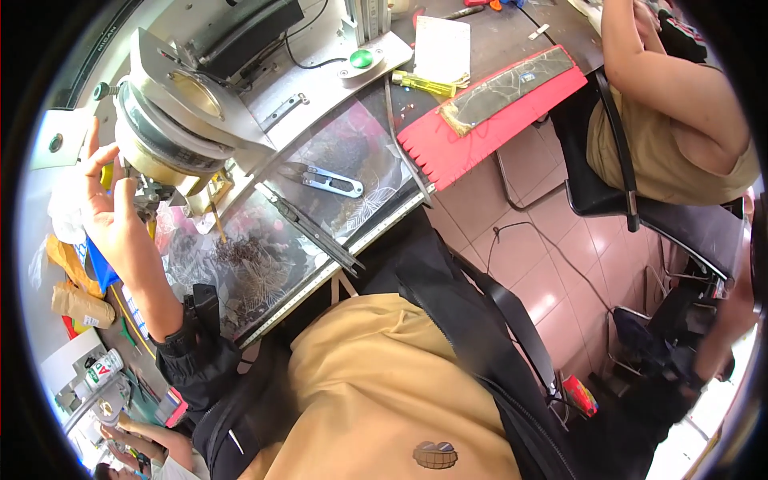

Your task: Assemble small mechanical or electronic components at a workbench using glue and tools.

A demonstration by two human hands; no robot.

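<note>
My left hand (110, 212) is raised at the left, beside the round metal head (164, 140) of a bench machine. Its fingers are stretched and apart, and I see nothing in them; whether a fingertip touches the machine I cannot tell. My right hand (730, 324) is out at the far right rim, away from the bench, blurred, with its fingers not clear. On the glass-topped bench (280, 276) in front of me lie a caliper (308, 228) and a pair of snips (334, 182) with pale blue handles. Dark scraps (242, 252) are scattered near the machine.
A red board (512, 116) with a grey-green slab (512, 90) extends from the bench at right. Beyond are a paper pad (442, 50) and green button (361, 58). A co-worker (672, 136) sits at right. A cable (552, 244) crosses the tiled floor.
</note>
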